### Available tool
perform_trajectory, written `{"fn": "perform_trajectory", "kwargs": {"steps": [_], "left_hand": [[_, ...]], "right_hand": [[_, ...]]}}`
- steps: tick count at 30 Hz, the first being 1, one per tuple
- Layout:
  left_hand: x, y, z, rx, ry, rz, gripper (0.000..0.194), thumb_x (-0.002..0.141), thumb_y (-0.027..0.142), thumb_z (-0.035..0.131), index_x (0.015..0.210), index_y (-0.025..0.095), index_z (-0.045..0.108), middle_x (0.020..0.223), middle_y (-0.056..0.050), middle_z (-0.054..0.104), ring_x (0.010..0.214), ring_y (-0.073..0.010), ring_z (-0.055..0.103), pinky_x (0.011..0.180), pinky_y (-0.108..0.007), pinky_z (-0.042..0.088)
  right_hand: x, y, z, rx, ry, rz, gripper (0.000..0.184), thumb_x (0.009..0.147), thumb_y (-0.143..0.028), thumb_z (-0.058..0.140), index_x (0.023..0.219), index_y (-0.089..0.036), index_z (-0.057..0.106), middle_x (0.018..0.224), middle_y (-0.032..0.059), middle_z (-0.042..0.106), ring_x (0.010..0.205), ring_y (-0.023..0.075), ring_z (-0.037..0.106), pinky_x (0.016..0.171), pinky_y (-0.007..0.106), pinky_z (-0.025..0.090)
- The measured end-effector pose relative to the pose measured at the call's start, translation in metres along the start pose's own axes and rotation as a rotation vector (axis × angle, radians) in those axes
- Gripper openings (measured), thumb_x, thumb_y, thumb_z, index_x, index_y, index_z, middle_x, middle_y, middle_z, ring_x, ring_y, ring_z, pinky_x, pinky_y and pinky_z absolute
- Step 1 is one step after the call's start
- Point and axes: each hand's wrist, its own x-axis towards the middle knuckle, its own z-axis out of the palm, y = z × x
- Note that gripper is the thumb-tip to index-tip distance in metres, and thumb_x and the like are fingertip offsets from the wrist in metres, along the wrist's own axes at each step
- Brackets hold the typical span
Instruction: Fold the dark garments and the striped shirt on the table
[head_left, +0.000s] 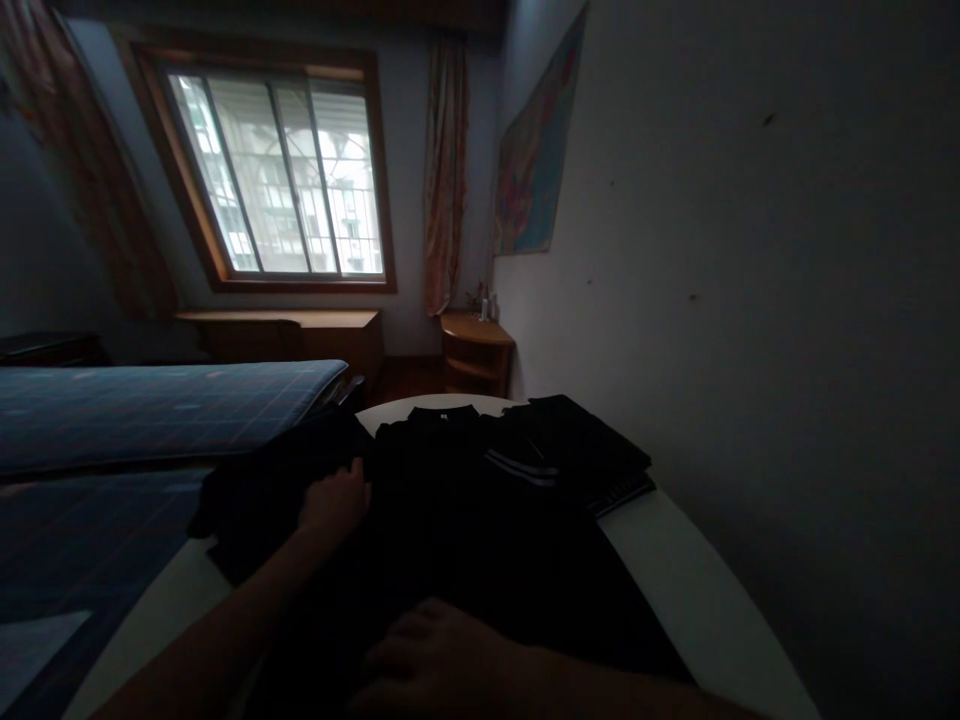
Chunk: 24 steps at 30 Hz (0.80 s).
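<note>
A black shirt [465, 530] is spread over a round white table, its collar at the far side and a pale-striped sleeve to the right. My left hand [337, 500] is closed on the cloth at the shirt's left side. Near the table's front, my right hand [442, 655] rests on the shirt's lower part, fingers loosely stretched out and dim in the shadow. More dark clothing [277, 480] lies beyond my left hand, its outline hard to separate from the shirt. Folded black garments [585, 445] are stacked at the right.
The white table's rim [720, 580] curves close to the wall [750, 350] on the right. A bed with a blue plaid cover [165, 400] stands on the left. Farther back are a wooden desk [337, 320], a corner shelf [476, 330] and a window [292, 180].
</note>
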Motion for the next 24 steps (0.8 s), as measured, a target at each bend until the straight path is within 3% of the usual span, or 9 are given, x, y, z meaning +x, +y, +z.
{"fn": "perform_trajectory", "kwargs": {"steps": [2, 6, 9, 13, 16, 19, 24], "left_hand": [[-0.011, -0.005, 0.0, 0.003, 0.003, 0.001, 0.032, 0.097, 0.029, 0.042, 0.117, 0.007, 0.054, 0.1, -0.019, 0.07, 0.091, -0.034, 0.07, 0.074, -0.04, 0.05], [-0.021, -0.015, 0.008, -0.159, 0.084, 0.032, 0.023, 0.096, 0.023, 0.043, 0.113, 0.011, 0.054, 0.107, -0.015, 0.069, 0.094, -0.0283, 0.069, 0.079, -0.036, 0.049], [-0.023, -0.02, 0.018, -0.383, 0.154, 0.044, 0.021, 0.095, 0.021, 0.045, 0.114, 0.014, 0.052, 0.114, -0.013, 0.066, 0.101, -0.0239, 0.066, 0.084, -0.032, 0.049], [-0.025, -0.019, 0.027, -0.606, 0.214, 0.065, 0.023, 0.093, 0.019, 0.047, 0.116, 0.016, 0.05, 0.115, -0.012, 0.066, 0.104, -0.023, 0.066, 0.086, -0.032, 0.049], [-0.028, -0.016, 0.028, -0.668, 0.225, 0.088, 0.025, 0.09, 0.016, 0.049, 0.115, 0.018, 0.051, 0.113, -0.01, 0.067, 0.101, -0.0237, 0.067, 0.086, -0.034, 0.05], [-0.031, -0.014, 0.025, -0.714, 0.222, 0.104, 0.029, 0.087, 0.013, 0.05, 0.116, 0.02, 0.051, 0.113, -0.008, 0.067, 0.103, -0.0232, 0.066, 0.088, -0.034, 0.049], [-0.034, -0.015, 0.017, -0.749, 0.188, 0.084, 0.027, 0.087, 0.013, 0.051, 0.113, 0.021, 0.051, 0.112, -0.007, 0.069, 0.102, -0.023, 0.067, 0.086, -0.034, 0.05]], "right_hand": [[0.017, 0.022, -0.013, -0.072, 0.076, 0.143, 0.036, 0.094, -0.044, 0.055, 0.123, -0.024, 0.061, 0.121, 0.0066, 0.068, 0.107, 0.0229, 0.062, 0.091, 0.038, 0.046], [0.053, 0.067, -0.035, -0.087, 0.227, 0.45, 0.025, 0.095, -0.028, 0.051, 0.112, -0.018, 0.066, 0.111, 0.0081, 0.07, 0.102, 0.0218, 0.064, 0.089, 0.035, 0.046], [0.086, 0.101, -0.04, 0.028, 0.296, 0.64, 0.026, 0.093, -0.024, 0.05, 0.114, -0.019, 0.065, 0.115, 0.0079, 0.07, 0.107, 0.0192, 0.063, 0.092, 0.029, 0.044], [0.129, 0.136, -0.038, 0.076, 0.311, 0.786, 0.029, 0.093, -0.03, 0.05, 0.117, -0.02, 0.063, 0.114, 0.0089, 0.071, 0.107, 0.0207, 0.066, 0.087, 0.029, 0.047], [0.155, 0.152, -0.036, 0.103, 0.295, 0.914, 0.037, 0.091, -0.044, 0.052, 0.117, -0.019, 0.062, 0.113, 0.0127, 0.071, 0.105, 0.0265, 0.067, 0.083, 0.034, 0.05], [0.174, 0.161, -0.033, 0.132, 0.263, 1.005, 0.055, 0.08, -0.056, 0.063, 0.119, -0.017, 0.058, 0.117, 0.0174, 0.069, 0.107, 0.032, 0.066, 0.082, 0.038, 0.051], [0.19, 0.172, -0.026, 0.162, 0.269, 1.106, 0.056, 0.075, -0.034, 0.072, 0.124, -0.014, 0.054, 0.122, 0.0207, 0.066, 0.112, 0.033, 0.064, 0.087, 0.04, 0.051]]}}
